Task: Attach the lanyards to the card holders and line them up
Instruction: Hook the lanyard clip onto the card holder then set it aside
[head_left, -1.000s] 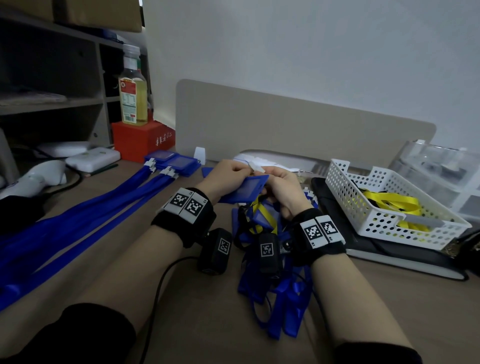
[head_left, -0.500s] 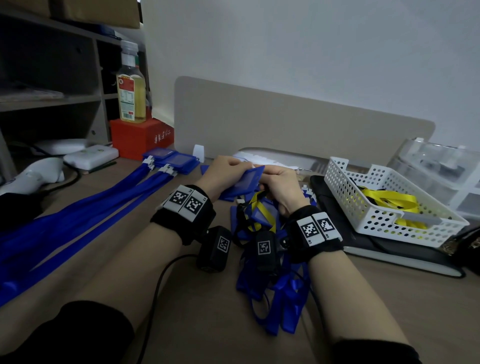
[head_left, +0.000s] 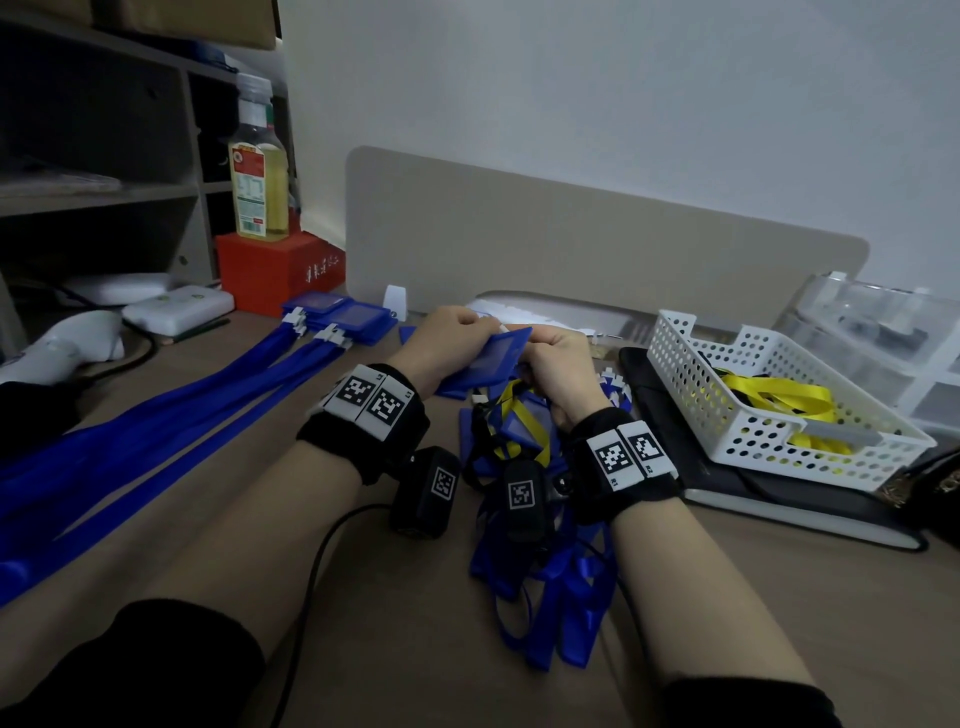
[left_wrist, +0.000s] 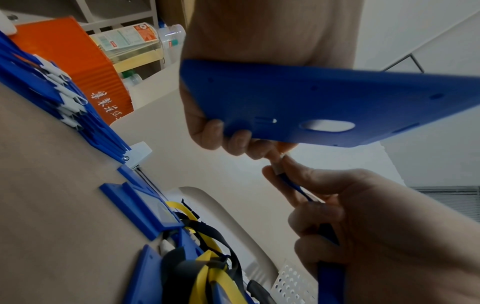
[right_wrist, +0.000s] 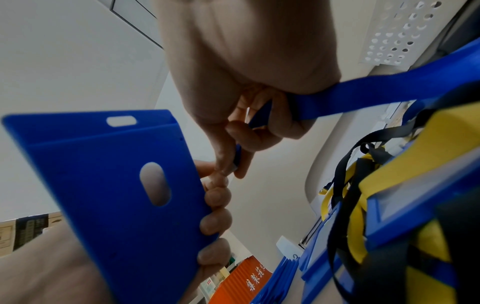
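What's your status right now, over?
Left hand grips blue card holder. Right hand pinches lanyard clip, not yet attached. Nothing blocking.

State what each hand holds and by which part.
Left hand grips the card holder by its long edge; right hand pinches the lanyard at its clip end.

From my remote seat, the clip (left_wrist: 279, 167) pinched in the right hand (left_wrist: 363, 216) stays mostly buried between fingertips; I cannot tell its shape. The blue card holder (left_wrist: 311, 98) runs off the left wrist view's right edge. In the head view the left hand (head_left: 447, 343) covers the holder's near end, and the blue lanyards (head_left: 130, 431) leave the frame at left.
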